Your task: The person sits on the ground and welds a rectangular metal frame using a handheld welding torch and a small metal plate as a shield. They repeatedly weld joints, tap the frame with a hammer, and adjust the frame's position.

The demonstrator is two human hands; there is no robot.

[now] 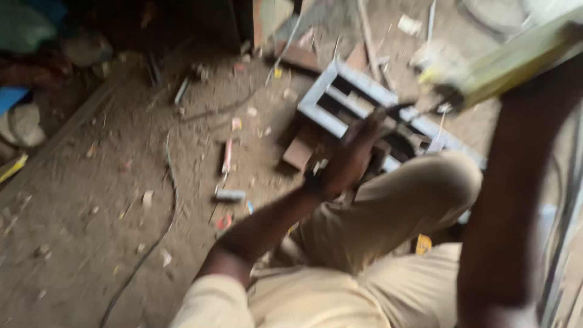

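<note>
Left hand (349, 161), arm extended downward, rests on the grey metal frame (340, 91); grip indeterminate. Right hand (562, 45), raised above the frame, grasps a yellowish bar (510, 64).

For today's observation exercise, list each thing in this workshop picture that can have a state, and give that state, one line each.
Left hand: closed around a dark tool, over the frame.
Right hand: hidden at the picture's edge; arm raised.
Yellow-green bar: held up, tilted, blurred.
Grey metal frame: lying flat on the floor.
Wooden block: on the floor beside the frame.
Cable: loose, trailing across the floor.
Floor: dusty, littered with scraps.
</note>
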